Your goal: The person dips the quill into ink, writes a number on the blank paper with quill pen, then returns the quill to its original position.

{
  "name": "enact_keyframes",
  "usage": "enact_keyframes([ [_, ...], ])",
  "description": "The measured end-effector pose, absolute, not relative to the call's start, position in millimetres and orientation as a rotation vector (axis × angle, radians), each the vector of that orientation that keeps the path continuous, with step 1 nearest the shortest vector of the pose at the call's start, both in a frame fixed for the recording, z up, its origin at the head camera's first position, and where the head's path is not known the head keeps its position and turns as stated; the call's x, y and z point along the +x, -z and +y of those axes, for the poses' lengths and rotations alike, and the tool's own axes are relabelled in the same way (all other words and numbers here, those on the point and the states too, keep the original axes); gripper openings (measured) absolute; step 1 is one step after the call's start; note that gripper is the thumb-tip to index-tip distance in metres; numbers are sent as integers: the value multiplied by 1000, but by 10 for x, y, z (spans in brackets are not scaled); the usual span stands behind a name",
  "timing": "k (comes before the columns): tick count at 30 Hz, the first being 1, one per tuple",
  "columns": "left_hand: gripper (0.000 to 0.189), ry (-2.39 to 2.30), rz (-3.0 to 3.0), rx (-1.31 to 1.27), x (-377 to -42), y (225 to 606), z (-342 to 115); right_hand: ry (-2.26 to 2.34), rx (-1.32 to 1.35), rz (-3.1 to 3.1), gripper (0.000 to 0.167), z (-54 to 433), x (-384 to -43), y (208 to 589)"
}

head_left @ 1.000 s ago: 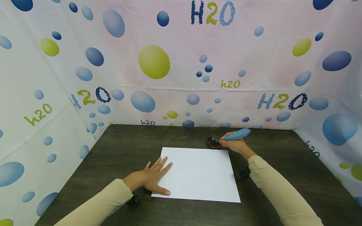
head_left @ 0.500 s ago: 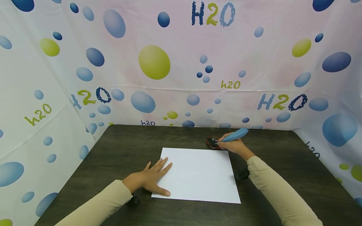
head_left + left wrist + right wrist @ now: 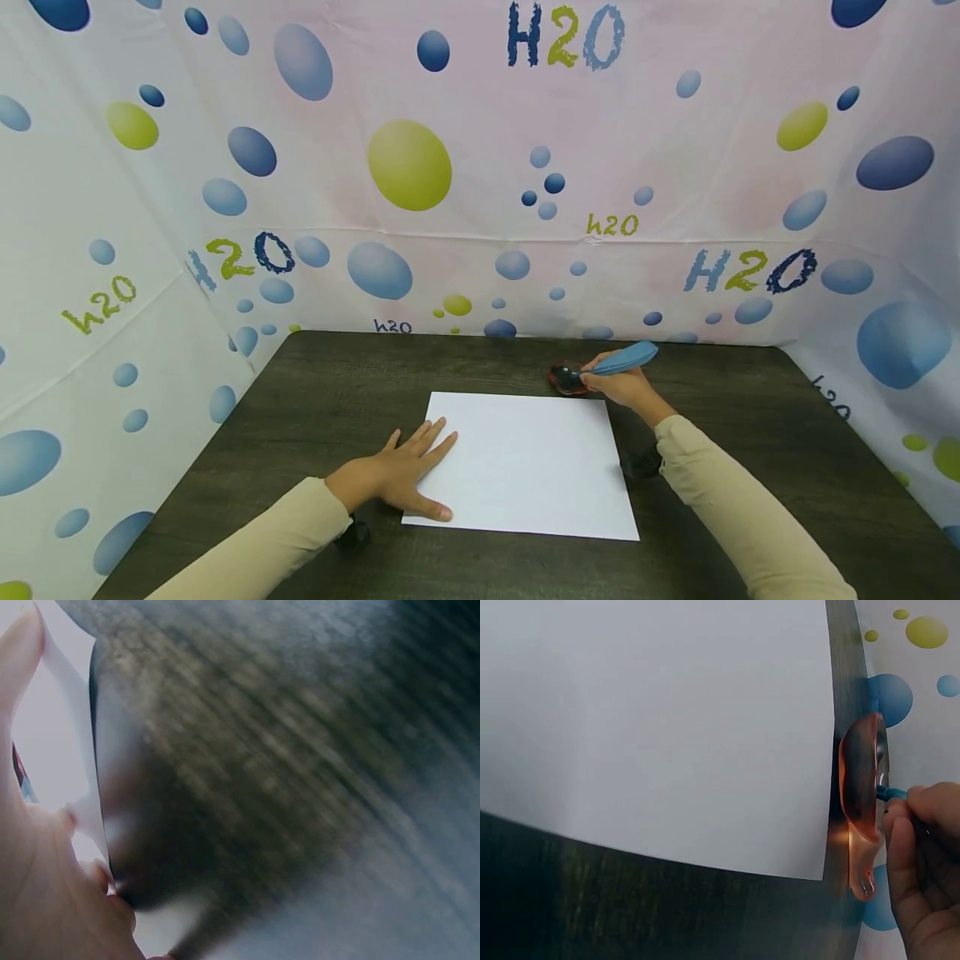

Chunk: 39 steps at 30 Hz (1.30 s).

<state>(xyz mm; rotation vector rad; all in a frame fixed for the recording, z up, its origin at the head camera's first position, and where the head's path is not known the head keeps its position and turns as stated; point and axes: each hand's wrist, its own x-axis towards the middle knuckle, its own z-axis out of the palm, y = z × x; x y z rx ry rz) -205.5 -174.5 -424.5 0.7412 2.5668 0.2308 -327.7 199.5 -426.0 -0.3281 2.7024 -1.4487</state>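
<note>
A white sheet of paper (image 3: pixel 528 467) lies on the dark wooden table. My left hand (image 3: pixel 397 477) rests with spread fingers on the sheet's left edge; in the left wrist view it shows only in part at the left border. Beyond the paper's far right corner, my right hand (image 3: pixel 624 388) pinches a spoon by its light blue handle (image 3: pixel 624 358). The spoon's dark, shiny bowl is at a translucent reddish-orange spoon rest (image 3: pixel 864 859), which has a short handle with a hole. Whether bowl and rest touch is hard to tell.
The dark table (image 3: pixel 352 367) runs back to a white cloth backdrop (image 3: pixel 480 108) with blue and green bubbles and H2O lettering. The same print covers the left and right sides. Dark wrist-worn devices sit beneath both wrists.
My right hand and the spoon have shifted very slightly left since one second ago. The left hand and the paper stay in place.
</note>
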Motion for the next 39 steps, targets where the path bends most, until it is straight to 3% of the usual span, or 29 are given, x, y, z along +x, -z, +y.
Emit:
enact_keyframes([
  [39,108,-187,2593,720,-2056,4265,-1732,1393,-202,2809,14,1812,-3201,4250],
])
